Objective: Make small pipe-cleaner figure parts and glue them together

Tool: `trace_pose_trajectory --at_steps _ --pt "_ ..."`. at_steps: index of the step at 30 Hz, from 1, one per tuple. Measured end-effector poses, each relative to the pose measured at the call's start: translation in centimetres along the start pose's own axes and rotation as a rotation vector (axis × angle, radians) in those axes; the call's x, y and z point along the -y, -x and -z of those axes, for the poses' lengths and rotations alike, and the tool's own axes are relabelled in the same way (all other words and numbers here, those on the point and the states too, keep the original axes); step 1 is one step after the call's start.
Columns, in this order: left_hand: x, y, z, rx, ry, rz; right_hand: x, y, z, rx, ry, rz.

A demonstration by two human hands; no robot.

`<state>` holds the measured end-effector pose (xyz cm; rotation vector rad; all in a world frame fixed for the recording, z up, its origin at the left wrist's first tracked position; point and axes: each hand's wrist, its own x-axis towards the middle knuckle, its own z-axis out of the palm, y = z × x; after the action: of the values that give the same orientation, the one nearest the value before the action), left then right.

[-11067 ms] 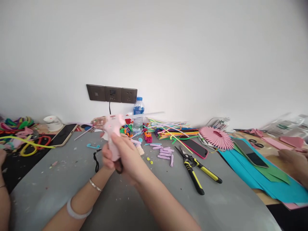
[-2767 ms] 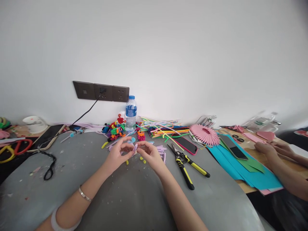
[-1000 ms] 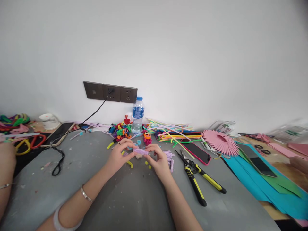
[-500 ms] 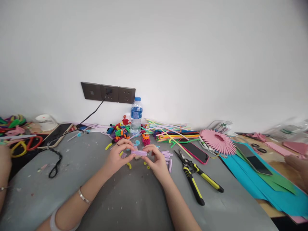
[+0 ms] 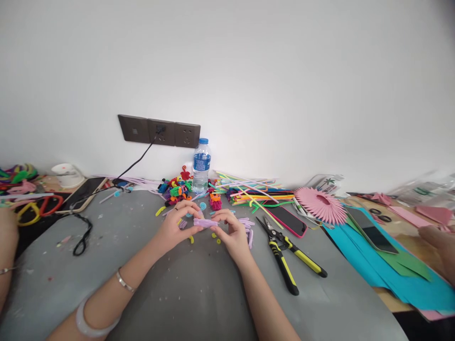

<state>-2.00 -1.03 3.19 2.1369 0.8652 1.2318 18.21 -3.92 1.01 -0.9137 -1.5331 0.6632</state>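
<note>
A short bundle of light purple pipe cleaner pieces [image 5: 205, 222] is held level just above the grey table mat [image 5: 185, 293]. My left hand [image 5: 177, 225] pinches its left end between thumb and fingers. At its right end, my right hand [image 5: 231, 234] grips it the same way. More purple pipe cleaner pieces [image 5: 250, 237] lie right beside my right hand. Small yellow bits [image 5: 217, 239] and a pale blue coil [image 5: 203, 206] are on the mat around my fingers. Behind them sit several colourful pipe cleaner figures [image 5: 215, 201].
Yellow-and-black pliers [image 5: 284, 255] lie spread at the right, near a pink-edged phone [image 5: 287, 220]. A water bottle [image 5: 201, 166] stands by the wall beside long loose pipe cleaners [image 5: 263, 196]. Further right are a pink folded paper disc [image 5: 322, 207], blue paper [image 5: 387, 279] and another person's hand [image 5: 439, 244].
The purple bundle now extends further right between my fingertips, and my hands sit slightly farther apart. The whole view has shifted a little.
</note>
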Motion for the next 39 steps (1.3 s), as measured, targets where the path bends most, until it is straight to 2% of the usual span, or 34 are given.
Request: trace_pose_trajectory --at_steps 8,16,25,39 --pt "0.33 0.07 -0.09 -0.058 0.058 -0.001 0.23 -0.09 0.07 0.004 -0.013 0.013" --pt "0.36 0.04 0.21 -0.043 0.065 0.027 0.37 -0.02 0.08 0.043 -0.037 0.028" --pt "-0.24 0.04 0.13 0.001 0.021 -0.017 0.07 0.26 -0.03 0.057 -0.043 0.007" --pt "-0.24 0.03 -0.05 -0.007 0.032 -0.022 0.78 0.34 -0.02 0.056 -0.002 -0.023"
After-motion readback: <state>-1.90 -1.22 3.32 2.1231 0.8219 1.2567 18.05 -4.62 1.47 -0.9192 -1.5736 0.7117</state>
